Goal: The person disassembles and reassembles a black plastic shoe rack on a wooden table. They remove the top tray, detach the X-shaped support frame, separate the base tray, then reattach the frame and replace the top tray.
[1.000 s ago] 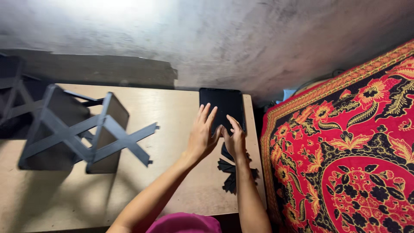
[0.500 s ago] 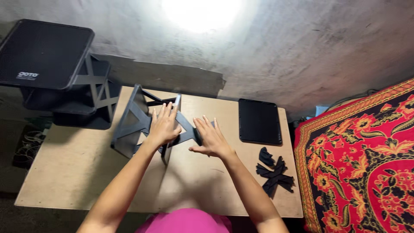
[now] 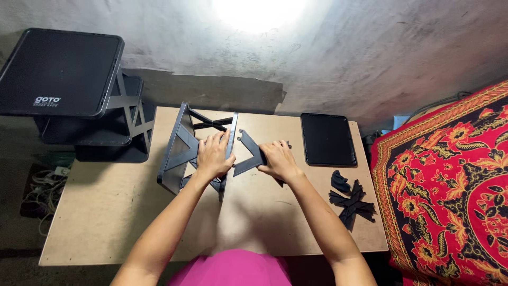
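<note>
Black plastic fills both grips: the left hand (image 3: 213, 155) lies with its fingers spread and pressed over the side of a half-built black frame (image 3: 182, 151), whose crossed struts stand on edge on the pale wooden table (image 3: 106, 212), while the right hand (image 3: 279, 160) is curled around one end of a loose X-shaped brace (image 3: 248, 153) and holds it just beside the frame's right edge. Both forearms reach in from the bottom of the view, above a strip of pink clothing (image 3: 238, 267). Beyond the right hand a flat black tray panel (image 3: 328, 139) lies on the table, and nearer the table's right edge sits a small heap of spare black pieces (image 3: 352, 201). At the far left stands a finished black stand (image 3: 69, 90) with a flat top. A red patterned cloth (image 3: 450, 185) covers the right side.
</note>
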